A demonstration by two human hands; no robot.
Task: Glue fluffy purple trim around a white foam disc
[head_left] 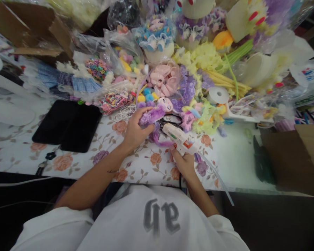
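My left hand (136,130) is closed around a small doll with fluffy purple hair (155,113), its pale face pointing right. A loose purple fuzzy strand (161,142) trails below it onto the cloth. My right hand (184,162) grips the handle of a white hot glue gun (178,137), whose nozzle points up-left at the doll's underside. A clear glue stick (216,176) sticks out behind the gun. Black scissors (171,121) lie just past the gun's tip.
A floral tablecloth (68,160) covers the table. Two black phones (68,125) lie at left with keys (45,162) near the edge. Bags of coloured bands (113,101), pink bows (163,80), purple and yellow ruffles, a tape roll (218,94) and cardboard (300,160) crowd the back and right.
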